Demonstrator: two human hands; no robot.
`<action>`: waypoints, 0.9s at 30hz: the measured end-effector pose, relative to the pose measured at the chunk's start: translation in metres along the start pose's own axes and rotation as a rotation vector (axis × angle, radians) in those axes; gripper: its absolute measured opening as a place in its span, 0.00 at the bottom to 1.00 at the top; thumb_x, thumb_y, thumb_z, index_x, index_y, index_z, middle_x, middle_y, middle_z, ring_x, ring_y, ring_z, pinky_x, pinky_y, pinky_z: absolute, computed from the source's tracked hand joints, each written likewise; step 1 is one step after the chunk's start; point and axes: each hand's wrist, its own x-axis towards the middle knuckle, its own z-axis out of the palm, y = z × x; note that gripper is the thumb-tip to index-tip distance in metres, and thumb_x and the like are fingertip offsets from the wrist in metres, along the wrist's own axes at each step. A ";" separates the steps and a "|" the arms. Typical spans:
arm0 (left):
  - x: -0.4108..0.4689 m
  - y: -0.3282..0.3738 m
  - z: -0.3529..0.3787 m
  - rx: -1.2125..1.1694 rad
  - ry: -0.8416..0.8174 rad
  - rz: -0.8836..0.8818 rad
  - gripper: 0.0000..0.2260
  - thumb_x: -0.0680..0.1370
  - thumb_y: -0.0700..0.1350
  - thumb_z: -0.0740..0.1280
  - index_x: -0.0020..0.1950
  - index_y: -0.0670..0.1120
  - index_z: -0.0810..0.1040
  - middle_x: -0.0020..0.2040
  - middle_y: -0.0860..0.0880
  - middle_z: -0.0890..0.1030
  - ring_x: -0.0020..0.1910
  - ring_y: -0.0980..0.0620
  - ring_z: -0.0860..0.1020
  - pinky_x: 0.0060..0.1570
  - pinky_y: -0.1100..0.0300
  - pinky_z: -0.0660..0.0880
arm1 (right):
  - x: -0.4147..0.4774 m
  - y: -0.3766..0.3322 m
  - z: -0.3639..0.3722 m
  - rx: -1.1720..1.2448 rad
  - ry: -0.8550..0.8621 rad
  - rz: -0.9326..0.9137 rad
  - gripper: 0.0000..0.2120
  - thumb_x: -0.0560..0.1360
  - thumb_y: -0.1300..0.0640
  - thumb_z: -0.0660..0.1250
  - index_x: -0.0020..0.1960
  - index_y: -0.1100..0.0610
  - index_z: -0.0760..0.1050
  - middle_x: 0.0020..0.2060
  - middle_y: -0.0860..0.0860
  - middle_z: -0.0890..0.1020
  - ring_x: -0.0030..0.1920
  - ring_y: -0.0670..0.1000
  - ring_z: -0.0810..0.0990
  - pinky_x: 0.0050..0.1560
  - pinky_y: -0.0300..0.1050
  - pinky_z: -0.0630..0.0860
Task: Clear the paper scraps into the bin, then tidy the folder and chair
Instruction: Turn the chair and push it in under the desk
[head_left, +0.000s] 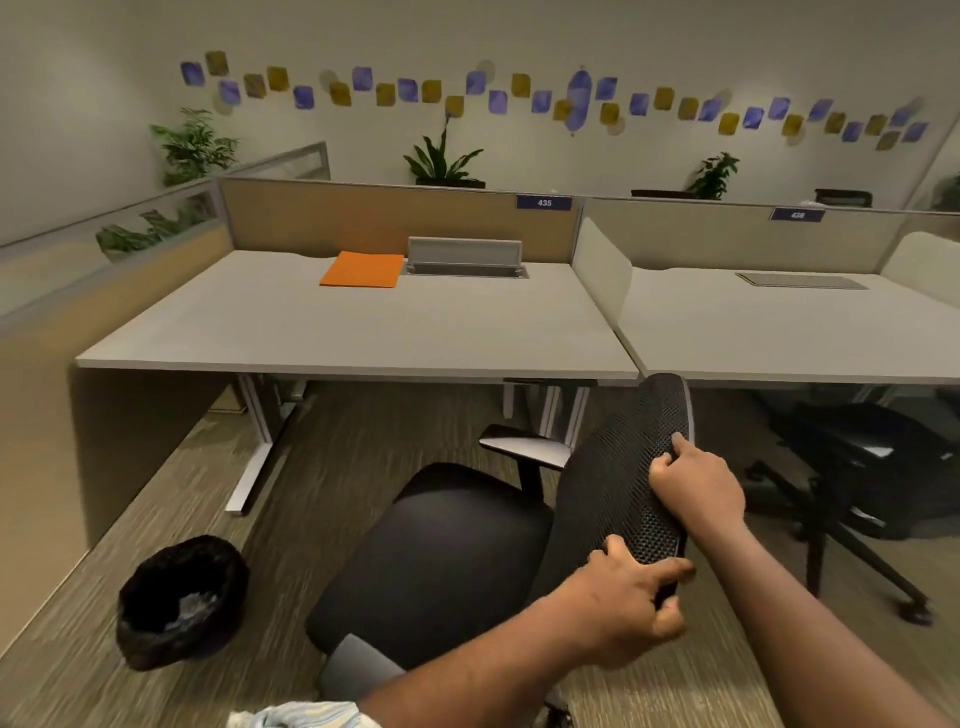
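Presently, one office bay, listed near to far.

- Left grip (631, 603): fingers and thumb curled round the near edge of the chair's mesh backrest (613, 483), holding it.
- Right grip (696, 483): fingers bent onto the mesh farther along the same backrest, holding it; one finger lies straighter than the rest.
- Chair (441, 561): black seat, grey-edged armrest (524, 447), on the carpet, near side of the tabletop and apart from it, backrest turned to the right.
- Bin (179, 603): black-lined, on the carpet left of the chair; pale crumpled material (192, 605) shows inside.
- Tabletop (337, 332): pale grey, on white legs.
- Folder (363, 269): orange, flat at the far edge of the tabletop, just left of a grey cable flap (465, 254).
- Partition label (544, 202): blue, white digits "435".
- Second label (797, 214): blue, over the neighbouring tabletop (779, 332) to the right; digits too blurred to read.
- Second black chair (872, 457): under that right-hand tabletop.
- Far wall: band of purple and yellow squares (519, 93); potted plants (441, 161) behind the partition.
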 end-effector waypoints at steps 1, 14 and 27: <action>-0.002 -0.007 -0.003 0.012 0.003 0.005 0.19 0.78 0.57 0.54 0.68 0.62 0.59 0.53 0.36 0.66 0.47 0.33 0.71 0.53 0.41 0.72 | -0.002 -0.007 0.003 0.026 -0.046 0.030 0.25 0.77 0.50 0.57 0.73 0.52 0.65 0.63 0.61 0.75 0.61 0.63 0.74 0.58 0.56 0.73; -0.050 -0.073 -0.051 0.002 0.002 0.000 0.21 0.80 0.59 0.52 0.71 0.72 0.47 0.55 0.39 0.67 0.50 0.39 0.72 0.51 0.51 0.68 | -0.015 -0.073 0.036 -0.028 -0.204 -0.128 0.27 0.74 0.56 0.55 0.73 0.55 0.63 0.78 0.53 0.54 0.77 0.58 0.42 0.74 0.65 0.38; -0.125 -0.162 -0.101 0.021 0.077 -0.220 0.27 0.74 0.57 0.57 0.72 0.64 0.55 0.69 0.48 0.70 0.68 0.50 0.66 0.69 0.48 0.64 | -0.083 -0.165 0.076 0.144 -0.067 -0.047 0.22 0.74 0.56 0.56 0.64 0.62 0.74 0.76 0.59 0.60 0.76 0.63 0.42 0.74 0.62 0.41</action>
